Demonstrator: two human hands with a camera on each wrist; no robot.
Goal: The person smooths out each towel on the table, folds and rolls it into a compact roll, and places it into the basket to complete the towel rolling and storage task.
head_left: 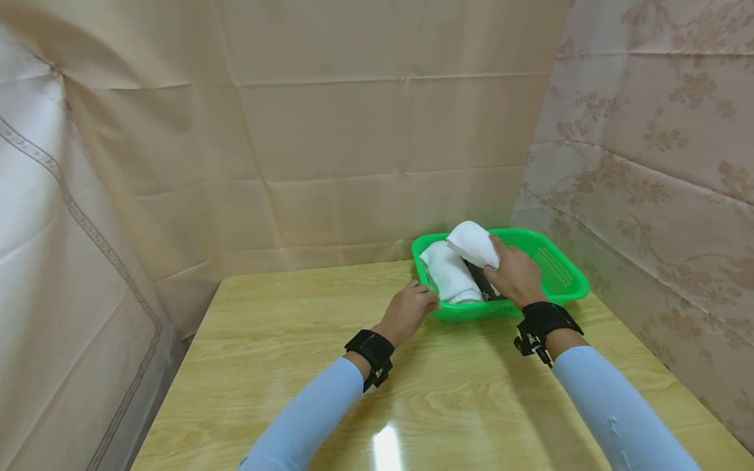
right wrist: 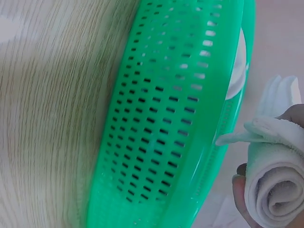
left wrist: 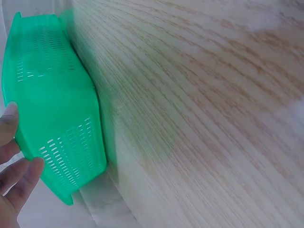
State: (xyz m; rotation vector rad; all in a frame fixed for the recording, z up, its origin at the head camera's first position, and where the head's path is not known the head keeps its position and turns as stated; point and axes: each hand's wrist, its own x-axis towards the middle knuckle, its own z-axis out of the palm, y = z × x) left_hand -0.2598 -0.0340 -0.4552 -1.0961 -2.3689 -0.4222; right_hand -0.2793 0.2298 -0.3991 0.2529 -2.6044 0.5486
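Observation:
My right hand (head_left: 517, 275) grips a rolled white towel (head_left: 473, 244) above the green plastic basket (head_left: 559, 301); its spiral end faces the camera in the right wrist view. A second white towel (head_left: 449, 271) lies inside at the left. Next to it is a dark thing (head_left: 482, 281), partly covered by the held towel and my hand. My left hand (head_left: 408, 313) holds the basket's rim at the near left corner, and in the left wrist view fingertips (left wrist: 35, 166) show against the green rim.
The basket stands near the back right of a wood-grain table (head_left: 306, 327). A beige cloth (head_left: 330, 144) hangs behind it, and a flowered cloth (head_left: 660, 163) hangs along the right side. White cloth (head_left: 65, 275) drapes at the left.

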